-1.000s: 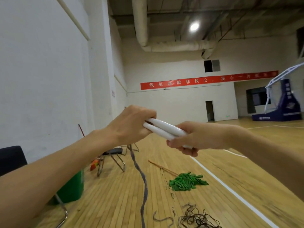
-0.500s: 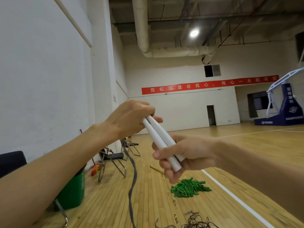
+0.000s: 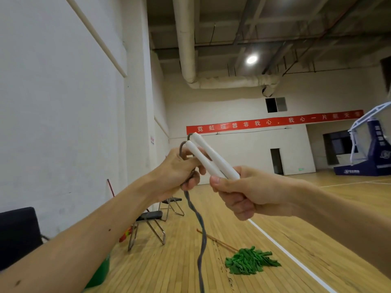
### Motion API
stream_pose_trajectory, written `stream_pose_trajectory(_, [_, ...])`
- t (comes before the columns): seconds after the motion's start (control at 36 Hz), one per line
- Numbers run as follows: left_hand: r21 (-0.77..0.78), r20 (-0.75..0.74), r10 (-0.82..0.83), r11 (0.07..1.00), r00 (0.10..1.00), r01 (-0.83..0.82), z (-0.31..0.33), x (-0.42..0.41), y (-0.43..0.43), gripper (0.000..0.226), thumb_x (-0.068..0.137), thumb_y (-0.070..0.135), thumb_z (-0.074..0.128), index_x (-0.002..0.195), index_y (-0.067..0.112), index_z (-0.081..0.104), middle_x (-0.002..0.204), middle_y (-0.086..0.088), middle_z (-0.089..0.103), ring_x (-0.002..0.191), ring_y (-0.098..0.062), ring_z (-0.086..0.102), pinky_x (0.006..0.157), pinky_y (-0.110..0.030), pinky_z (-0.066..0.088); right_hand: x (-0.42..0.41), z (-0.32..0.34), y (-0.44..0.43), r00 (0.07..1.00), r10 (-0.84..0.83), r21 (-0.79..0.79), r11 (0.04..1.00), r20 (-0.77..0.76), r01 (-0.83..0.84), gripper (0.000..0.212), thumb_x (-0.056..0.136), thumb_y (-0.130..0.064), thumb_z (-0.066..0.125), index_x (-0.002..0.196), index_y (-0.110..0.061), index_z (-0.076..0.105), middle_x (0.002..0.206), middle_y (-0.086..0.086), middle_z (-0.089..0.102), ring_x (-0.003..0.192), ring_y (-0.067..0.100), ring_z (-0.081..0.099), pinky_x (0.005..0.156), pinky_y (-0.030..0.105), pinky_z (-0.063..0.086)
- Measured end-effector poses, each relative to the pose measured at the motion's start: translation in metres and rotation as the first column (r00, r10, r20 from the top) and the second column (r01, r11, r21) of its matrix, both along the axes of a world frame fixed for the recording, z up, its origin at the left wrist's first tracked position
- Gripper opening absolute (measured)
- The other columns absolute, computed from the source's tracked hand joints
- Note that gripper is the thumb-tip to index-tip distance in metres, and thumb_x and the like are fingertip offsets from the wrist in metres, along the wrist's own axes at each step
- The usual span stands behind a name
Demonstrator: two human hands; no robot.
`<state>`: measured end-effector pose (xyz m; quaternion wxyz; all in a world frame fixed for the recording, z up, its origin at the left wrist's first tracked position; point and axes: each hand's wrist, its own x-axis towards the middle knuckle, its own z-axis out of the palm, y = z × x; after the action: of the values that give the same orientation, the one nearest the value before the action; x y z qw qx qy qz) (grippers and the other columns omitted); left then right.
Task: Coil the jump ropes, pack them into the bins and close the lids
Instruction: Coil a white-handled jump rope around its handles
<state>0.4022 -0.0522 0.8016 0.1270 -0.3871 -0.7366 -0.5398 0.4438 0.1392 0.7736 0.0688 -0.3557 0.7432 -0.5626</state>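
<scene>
While right hand (image 3: 251, 191) grips lower ends of two white handles (image 3: 209, 159), frame centre, left hand (image 3: 177, 176) curls round grey rope (image 3: 201, 240) beside handle tops; rope hangs to bottom centre. Green mop (image 3: 249, 263) on floor (image 3: 169, 271) lower right, chair (image 3: 150, 225) lower left.

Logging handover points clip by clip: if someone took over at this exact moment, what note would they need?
Right hand: grips the lower ends of the two white plastic jump-rope handles, held side by side and tilted up to the left.
Left hand: holds the grey rope cord close to where it leaves the handles' upper ends; the rest hangs to the wooden floor.
Done: handles paired.
Left: coil the cord, pack it in a bin, close the lid. No bin is in view.
</scene>
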Motion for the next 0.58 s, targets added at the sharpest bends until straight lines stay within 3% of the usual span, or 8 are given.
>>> stream_pose_trajectory(0.17, [0.04, -0.049, 0.103, 0.994, 0.993, -0.101, -0.007, -0.007, 0.004, 0.035, 0.094, 0.04, 0.053, 0.091, 0.006, 0.064, 0.051, 0.0, 0.048, 0.043, -0.012, 0.042, 0.047, -0.024, 0.041, 0.0, 0.005, 0.002, 0.999, 0.015, -0.052, 0.998, -0.053, -0.017, 0.028, 0.092, -0.031, 0.062, 0.105, -0.008, 0.053, 0.067, 0.002, 0.055, 0.057, 0.014, 0.055, 0.061, 0.027, 0.054])
stream_pose_trajectory(0.25, [0.064, -0.036, 0.048, 0.997, 0.998, -0.045, -0.01, -0.004, 0.008, 0.04, 0.087, 0.046, 0.054, 0.087, 0.007, 0.059, 0.049, 0.001, 0.043, 0.042, -0.013, 0.04, 0.047, -0.026, 0.041, -0.001, 0.006, 0.001, 1.0, 0.01, -0.111, 0.994, -0.024, -0.012, 0.034, 0.089, -0.031, 0.063, 0.111, -0.008, 0.05, 0.066, 0.0, 0.052, 0.054, 0.01, 0.049, 0.054, 0.023, 0.049])
stream_pose_trajectory(0.39, [0.111, -0.022, 0.023, 0.994, 1.0, -0.02, -0.014, -0.003, 0.015, 0.042, 0.091, 0.047, 0.052, 0.105, 0.007, 0.056, 0.053, 0.0, 0.042, 0.04, -0.013, 0.035, 0.041, -0.024, 0.034, -0.007, 0.012, 0.004, 0.993, -0.095, -0.176, 0.981, -0.067, 0.082, 0.021, 0.097, -0.027, 0.061, 0.103, -0.01, 0.05, 0.063, -0.004, 0.041, 0.049, 0.006, 0.034, 0.047, 0.018, 0.037])
stream_pose_trajectory(0.5, [-0.021, -0.218, 0.207, 0.976, 0.954, -0.217, -0.021, -0.008, 0.016, 0.025, 0.104, 0.035, 0.043, 0.108, 0.012, 0.053, 0.054, 0.006, 0.044, 0.045, -0.009, 0.038, 0.045, -0.026, 0.036, -0.019, 0.017, 0.013, 0.943, -0.298, -0.154, 0.949, -0.15, 0.275, 0.027, 0.098, -0.029, 0.062, 0.108, -0.006, 0.053, 0.065, -0.004, 0.045, 0.048, 0.004, 0.039, 0.047, 0.018, 0.04])
stream_pose_trajectory(0.58, [-0.221, -0.442, 0.349, 0.85, 0.826, -0.478, -0.024, -0.012, 0.014, 0.022, 0.107, 0.039, 0.038, 0.105, 0.022, 0.052, 0.068, 0.007, 0.052, 0.057, -0.01, 0.049, 0.062, -0.036, 0.048, -0.03, 0.015, 0.019, 0.844, -0.46, -0.06, 0.885, -0.277, 0.463, 0.03, 0.096, -0.034, 0.064, 0.11, -0.009, 0.056, 0.074, 0.001, 0.05, 0.049, 0.004, 0.045, 0.048, 0.018, 0.043])
